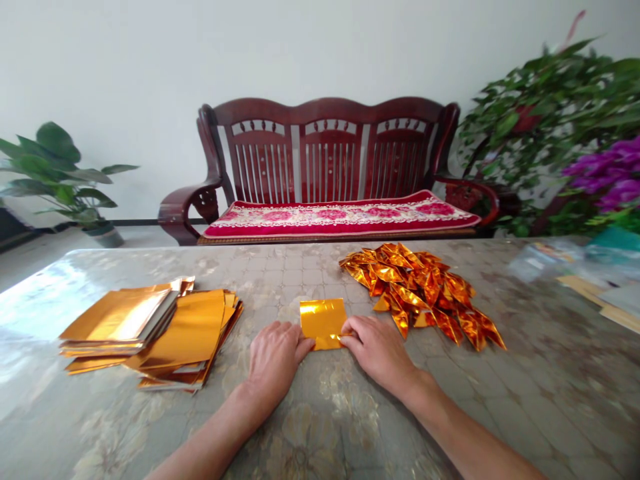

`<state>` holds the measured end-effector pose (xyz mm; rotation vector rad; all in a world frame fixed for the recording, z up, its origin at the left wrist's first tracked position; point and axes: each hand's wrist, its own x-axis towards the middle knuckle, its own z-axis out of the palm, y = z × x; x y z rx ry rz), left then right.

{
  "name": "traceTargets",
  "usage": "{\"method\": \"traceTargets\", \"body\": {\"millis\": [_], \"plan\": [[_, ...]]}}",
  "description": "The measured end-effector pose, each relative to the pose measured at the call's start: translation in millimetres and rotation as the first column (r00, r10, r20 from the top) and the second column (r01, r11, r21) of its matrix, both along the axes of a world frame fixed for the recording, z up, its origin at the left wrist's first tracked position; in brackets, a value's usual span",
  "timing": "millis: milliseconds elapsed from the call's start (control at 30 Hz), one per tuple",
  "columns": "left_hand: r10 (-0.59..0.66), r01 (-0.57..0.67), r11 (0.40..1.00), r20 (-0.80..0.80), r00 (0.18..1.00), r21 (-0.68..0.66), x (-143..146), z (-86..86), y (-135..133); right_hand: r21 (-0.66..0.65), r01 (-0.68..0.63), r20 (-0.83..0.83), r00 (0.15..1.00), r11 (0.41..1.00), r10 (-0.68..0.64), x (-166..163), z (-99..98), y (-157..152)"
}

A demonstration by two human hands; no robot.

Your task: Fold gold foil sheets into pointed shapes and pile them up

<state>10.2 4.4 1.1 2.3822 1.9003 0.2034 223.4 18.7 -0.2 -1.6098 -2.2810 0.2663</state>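
A small sheet of gold foil paper [323, 319] lies in front of me, its near edge curled or folded up. My left hand [277, 353] grips its lower left corner, the thumb pressed on the edge. At the lower right corner my right hand [375, 347] pinches the same sheet between thumb and curled fingers. To the left are stacks of flat gold foil sheets [185, 327], loosely overlapping. A heap of folded gold foil pieces [420, 287] with pointed ends is piled to the right, just beyond my right hand.
The table [310, 427] has a patterned, shiny cover. Clear plastic bags [545, 259] and flat card pieces [610, 300] lie at its right end. Behind it stands a dark red wooden bench [330, 160] with a floral cushion [340, 217]. Potted plants flank the bench.
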Motion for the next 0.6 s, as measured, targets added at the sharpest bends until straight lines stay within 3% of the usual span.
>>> {"method": "traceTargets", "body": {"millis": [600], "plan": [[-0.006, 0.006, 0.997, -0.003, 1.000, 0.078, -0.2, -2.7, 0.1, -0.020, -0.029, 0.026, 0.999, 0.999, 0.029, 0.8, -0.6, -0.1]]}}
